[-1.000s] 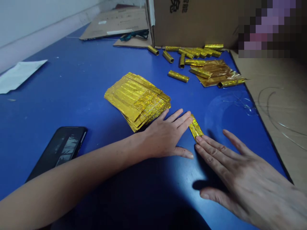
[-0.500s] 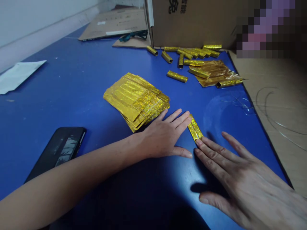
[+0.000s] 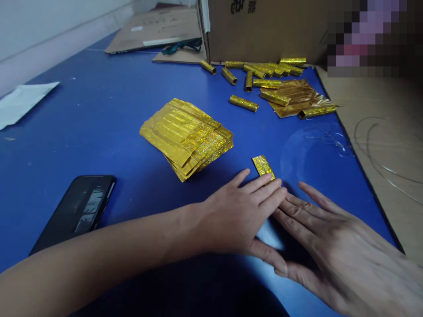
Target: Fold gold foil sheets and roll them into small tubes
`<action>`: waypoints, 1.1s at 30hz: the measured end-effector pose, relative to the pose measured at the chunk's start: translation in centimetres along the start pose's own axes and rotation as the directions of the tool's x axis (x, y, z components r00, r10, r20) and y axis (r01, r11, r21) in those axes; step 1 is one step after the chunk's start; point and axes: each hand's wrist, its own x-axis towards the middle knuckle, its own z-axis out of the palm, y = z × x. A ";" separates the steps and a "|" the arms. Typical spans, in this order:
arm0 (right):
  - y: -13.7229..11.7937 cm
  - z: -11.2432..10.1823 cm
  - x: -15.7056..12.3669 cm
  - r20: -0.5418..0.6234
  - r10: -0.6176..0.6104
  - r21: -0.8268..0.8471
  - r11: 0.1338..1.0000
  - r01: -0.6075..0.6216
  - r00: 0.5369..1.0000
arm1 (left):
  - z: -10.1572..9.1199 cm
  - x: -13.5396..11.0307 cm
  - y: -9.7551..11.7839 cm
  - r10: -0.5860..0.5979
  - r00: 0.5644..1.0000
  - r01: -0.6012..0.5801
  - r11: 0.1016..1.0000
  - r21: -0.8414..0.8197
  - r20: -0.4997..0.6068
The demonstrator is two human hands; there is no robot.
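A narrow folded strip of shiny gold foil paper (image 3: 262, 166) lies flat on the blue table, its near end under fingertips. My left hand (image 3: 244, 207) is stretched out with its fingers on the strip's near part. Fingers extended, my right hand (image 3: 327, 242) lies at the near end, and its fingertips meet those of the left. The two thumbs touch as well. Left of the strip sits a fanned stack of gold foil sheets (image 3: 185, 136), partly creased, apart from both hands.
Several folded gold tubes (image 3: 243, 103) lie toward the back right, some on a brownish foil sheet (image 3: 300, 94). Behind them stands a cardboard box (image 3: 264, 35). A black phone (image 3: 74, 211) rests at left, and thin clear thread (image 3: 340, 143) curls near the right edge.
My left hand has slid along the strip toward me and the right hand, uncovering its far end. My right hand has stayed nearly in place. The view has shifted slightly.
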 end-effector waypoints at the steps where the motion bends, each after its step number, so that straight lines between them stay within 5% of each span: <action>1: 0.0 0.0 0.0 -0.001 -0.004 0.000 1.000 0.004 1.000 | 0.1 0.0 0.3 0.006 1.000 -0.006 1.000 -0.012 0.000; 14: 0.0 0.1 -0.3 -0.015 0.031 -0.004 1.000 -0.031 0.999 | 0.5 0.4 -2.7 -0.070 0.997 0.073 0.991 0.111 -0.028; 22: 2.8 0.3 -0.1 -0.040 0.042 -0.064 0.997 -0.045 0.998 | -0.3 -0.2 0.2 -0.195 0.980 0.196 0.931 0.308 -0.034; 27: 4.9 0.5 -0.2 -0.055 0.065 -0.148 0.986 -0.073 0.996 | 0.2 -0.9 2.8 -0.164 0.986 0.148 0.926 0.346 0.015; 33: 4.1 0.5 -0.1 -0.084 0.093 -0.130 0.986 -0.103 0.992 | 0.4 -1.0 3.3 -0.159 0.987 0.146 0.923 0.356 0.007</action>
